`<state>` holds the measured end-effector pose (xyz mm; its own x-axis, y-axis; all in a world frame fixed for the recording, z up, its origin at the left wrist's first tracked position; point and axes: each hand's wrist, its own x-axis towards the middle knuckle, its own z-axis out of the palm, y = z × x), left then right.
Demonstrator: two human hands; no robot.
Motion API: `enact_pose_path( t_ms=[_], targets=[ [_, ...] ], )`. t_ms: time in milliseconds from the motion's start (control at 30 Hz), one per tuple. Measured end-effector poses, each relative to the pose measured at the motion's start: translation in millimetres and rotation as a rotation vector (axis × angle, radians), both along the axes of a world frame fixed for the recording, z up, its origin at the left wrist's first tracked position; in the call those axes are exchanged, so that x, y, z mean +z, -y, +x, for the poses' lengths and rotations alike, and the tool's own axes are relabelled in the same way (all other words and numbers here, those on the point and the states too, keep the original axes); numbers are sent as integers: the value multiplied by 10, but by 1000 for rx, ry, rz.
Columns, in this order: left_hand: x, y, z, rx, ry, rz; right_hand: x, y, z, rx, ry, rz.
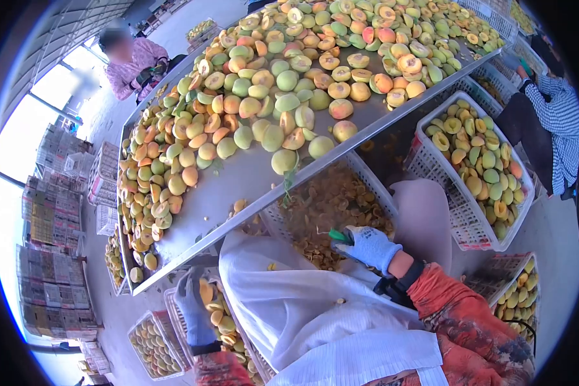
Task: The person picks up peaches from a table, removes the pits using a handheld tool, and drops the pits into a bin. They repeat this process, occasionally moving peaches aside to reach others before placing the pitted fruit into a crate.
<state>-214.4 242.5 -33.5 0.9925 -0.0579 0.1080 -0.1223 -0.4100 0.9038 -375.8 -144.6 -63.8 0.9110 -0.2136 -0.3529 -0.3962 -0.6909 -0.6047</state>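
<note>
My right hand point(370, 247), in a pale blue-white glove, is closed around a small green-handled tool point(339, 237) with a thin metal tip. It is over a crate point(373, 183) of brown pits and scraps between my knees. My left hand point(197, 314), in a greyish glove, reaches down at the left with its fingers extended. It is at the side of a crate of halved peaches point(224, 321), and one orange half point(206, 291) lies right beside its fingers. A white apron point(283, 283) covers my lap.
A metal table point(238, 174) with a raised rim carries many whole and halved peaches point(286, 106). A full white crate point(450, 186) stands at the right, another crate point(157, 347) at lower left. People sit at the far left point(132, 67) and right point(556, 122). Stacked crates point(51, 276) line the left.
</note>
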Motion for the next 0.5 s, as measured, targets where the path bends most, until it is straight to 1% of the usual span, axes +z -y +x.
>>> enact_pose_path(
  t_ms=[33,67,133,167,200,233,267,300,333,367,400,467,500],
  targets=[
    [-100,-501,-24,67,-190,177,-7,-38,30,8,30,19],
    [-180,-853,-94,99,-346,381,-21,-68,56,20,59,42],
    [-14,-801,-76,34,-13,808,-63,-54,126,19,55,65],
    [16,-574,105,59,-38,453,-112,-51,122,13,57,75],
    [76,-219,294,22,-25,369,-167,-50,103,7,57,85],
    [150,248,499,-19,-5,282,-255,-34,81,-2,127,86],
    [270,801,632,-26,-227,42,-238,4,85,-12,127,90],
    [456,1391,707,-40,-314,280,-179,43,59,-12,72,104],
    [472,1850,814,-150,-297,511,-164,83,50,-15,19,117],
    [279,2185,998,-268,-70,733,-224,102,25,-32,47,92],
    [277,2626,1005,-337,-93,791,-255,115,26,-49,45,95],
    [97,3187,1047,-494,21,1021,-288,143,31,-50,89,45],
    [-10,3325,1019,-481,15,1061,-268,157,52,-13,82,31]
  ],
)
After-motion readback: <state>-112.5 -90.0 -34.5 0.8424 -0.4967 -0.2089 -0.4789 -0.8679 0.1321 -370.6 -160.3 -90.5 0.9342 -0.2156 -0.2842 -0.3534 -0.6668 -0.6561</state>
